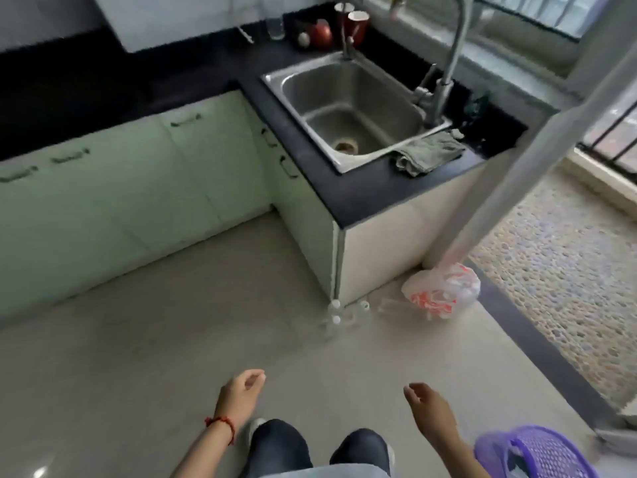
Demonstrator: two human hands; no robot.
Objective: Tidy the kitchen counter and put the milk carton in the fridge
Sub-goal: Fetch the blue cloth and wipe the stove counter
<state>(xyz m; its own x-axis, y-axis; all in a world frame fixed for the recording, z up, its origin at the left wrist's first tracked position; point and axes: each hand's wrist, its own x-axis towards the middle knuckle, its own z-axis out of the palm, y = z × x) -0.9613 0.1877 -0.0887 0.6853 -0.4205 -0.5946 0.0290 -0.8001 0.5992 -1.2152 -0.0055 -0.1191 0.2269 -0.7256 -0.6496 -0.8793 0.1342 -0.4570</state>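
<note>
- The black counter [362, 198] runs in an L: one arm along the back wall, the other reaching toward us and ending at a corner above the floor.
- The steel sink [348, 108] sits in that nearer arm, its tap [448, 63] rising from the right-hand edge.
- A grey cloth [429, 153] lies crumpled on the counter, touching the sink's front right corner and part-draped over its rim.
- At the counter's back corner, behind the sink, stand two red cups [356, 25], a red apple-like fruit [320, 34] and a clear glass [275, 27].
- We see no milk carton and no fridge; both must lie outside this view.
- We judge a carton, once found, light to middling depending on fill, with soft card walls that dent under a hard squeeze and may be slick if cold; we should take it around the body, low, and upright.
- Our left hand [241, 395] hangs low over the floor, well away from the counter, fingers loosely curled and holding nothing.
- Our right hand [431, 405] mirrors it, fingers slack and part spread, also empty.
</note>
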